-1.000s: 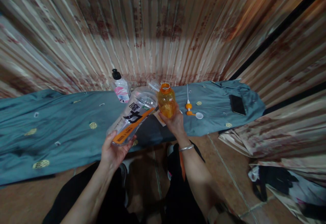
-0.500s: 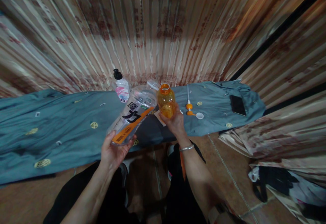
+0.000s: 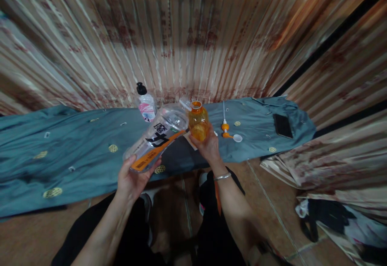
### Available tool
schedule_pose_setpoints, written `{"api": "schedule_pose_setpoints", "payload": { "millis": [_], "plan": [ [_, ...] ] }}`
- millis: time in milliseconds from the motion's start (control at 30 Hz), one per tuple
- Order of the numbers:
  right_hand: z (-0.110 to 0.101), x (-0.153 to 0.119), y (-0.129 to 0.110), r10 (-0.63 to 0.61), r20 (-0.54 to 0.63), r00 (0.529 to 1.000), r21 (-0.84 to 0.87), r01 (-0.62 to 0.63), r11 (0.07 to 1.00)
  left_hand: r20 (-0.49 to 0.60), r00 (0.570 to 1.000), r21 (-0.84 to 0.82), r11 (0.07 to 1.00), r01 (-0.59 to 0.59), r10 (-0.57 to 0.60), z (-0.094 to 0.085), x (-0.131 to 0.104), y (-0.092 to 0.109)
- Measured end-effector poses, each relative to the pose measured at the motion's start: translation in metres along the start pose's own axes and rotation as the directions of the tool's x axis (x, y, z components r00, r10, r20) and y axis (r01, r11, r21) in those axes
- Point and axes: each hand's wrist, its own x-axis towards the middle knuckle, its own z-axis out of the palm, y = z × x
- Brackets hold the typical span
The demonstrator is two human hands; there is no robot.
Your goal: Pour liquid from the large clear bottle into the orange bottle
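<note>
Draped bench [image 3: 87, 141], curtain [image 3: 193, 64] behind. Left hand [image 3: 134, 179] grips clear cup [image 3: 157, 135], slanted toward amber bottle [image 3: 198, 117] (uncapped). Right hand [image 3: 209, 144] clasps bottle.

Attire: bare left hand [image 3: 134, 179], bare right hand [image 3: 209, 145], black trousers [image 3: 133, 233].
Silver-coloured bangle [image 3: 223, 176] worn behind right hand; orange strip [image 3: 217, 197] below bangle; shoe [image 3: 203, 179] left of bangle, whitish with pink.

Open teal patterned cloth [image 3: 81, 149] at left, black-capped pink-labelled bottle [image 3: 146, 109] behind tilted clear plastic bottle [image 3: 157, 139], orange-and-white pump [image 3: 225, 127] right of translucent orange bottle [image 3: 198, 120], free gap before flat black phone [image 3: 283, 126], pleated beige curtain [image 3: 193, 52] blocking the back
</note>
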Motion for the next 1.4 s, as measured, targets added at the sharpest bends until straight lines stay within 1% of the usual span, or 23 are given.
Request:
{"api": "schedule_pose_setpoints", "payload": {
  "millis": [200,333,567,733,867,1067,1233,1400],
  "plan": [
    [0.002,-0.002,0.003,-0.012,-0.023,1.000,-0.022,0.012,1.000,-0.031,0.999,0.039,0.999,-0.032,0.033,-0.008,0.003,0.013],
    [-0.001,-0.003,0.003,-0.024,0.020,1.000,0.006,0.024,1.000,-0.004,0.998,0.041,0.997,-0.064,0.064,-0.011,0.005,0.018],
    [-0.013,0.001,0.000,-0.028,0.066,0.997,0.056,0.024,0.998,0.007,0.997,0.037,0.996,-0.078,0.077,-0.011,0.007,0.020],
    [-0.012,0.010,-0.010,-0.009,0.054,0.998,0.056,0.006,0.998,0.030,0.994,0.028,0.994,-0.102,0.101,-0.003,0.012,0.026],
    [-0.008,0.020,-0.019,0.000,0.051,0.999,0.060,-0.003,0.998,0.051,0.994,0.022,0.995,-0.100,0.099,0.006,0.016,0.036],
    [-0.002,0.031,-0.022,0.052,0.105,0.993,0.063,-0.059,0.996,0.067,0.996,0.053,0.997,-0.057,0.054,0.016,0.025,0.050],
    [-0.002,0.031,-0.016,0.079,0.107,0.991,0.067,-0.086,0.994,0.070,0.997,0.079,0.996,-0.028,0.023,0.021,0.036,0.046],
    [-0.003,0.030,-0.010,0.068,0.105,0.992,0.103,-0.079,0.992,0.076,0.997,0.093,0.996,-0.005,-0.002,0.023,0.037,0.036]
  ]
}}
